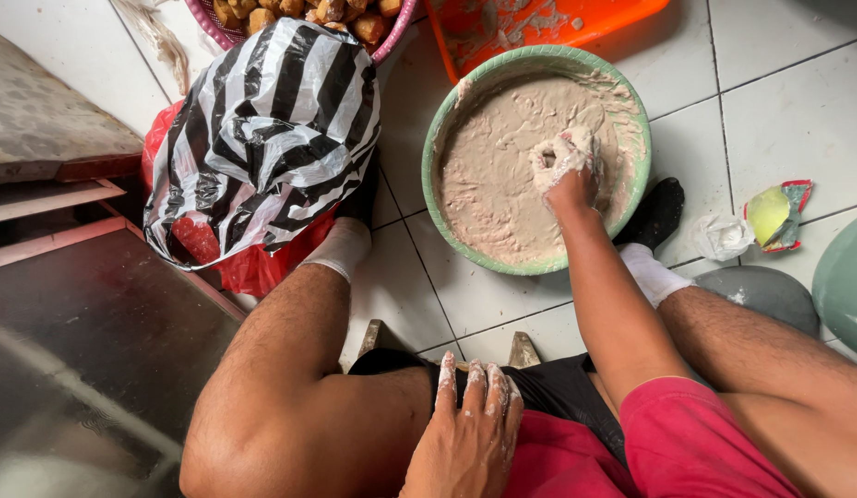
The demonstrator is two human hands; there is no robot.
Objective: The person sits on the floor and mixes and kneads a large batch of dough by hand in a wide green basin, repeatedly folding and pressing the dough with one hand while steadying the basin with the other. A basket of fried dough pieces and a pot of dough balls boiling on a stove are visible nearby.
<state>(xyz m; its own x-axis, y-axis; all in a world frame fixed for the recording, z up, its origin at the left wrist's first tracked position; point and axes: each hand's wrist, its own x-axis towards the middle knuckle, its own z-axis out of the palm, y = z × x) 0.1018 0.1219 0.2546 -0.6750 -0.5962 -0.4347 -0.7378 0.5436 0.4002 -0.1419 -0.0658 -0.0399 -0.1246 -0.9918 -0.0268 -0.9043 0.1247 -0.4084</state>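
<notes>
A green round bowl on the white tiled floor holds pale beige batter. My right hand is in the batter, coated with it, fingers curled around a lump of it. My left hand, dusted with flour, rests flat on my left thigh near the knee, holding nothing. I sit low with my legs either side of the bowl, in white socks.
A black-and-white striped plastic bag over a red bag lies left of the bowl. A pink basket of fried pieces and an orange tray sit behind. A yellow wrapper and crumpled plastic lie right. A steel surface is at left.
</notes>
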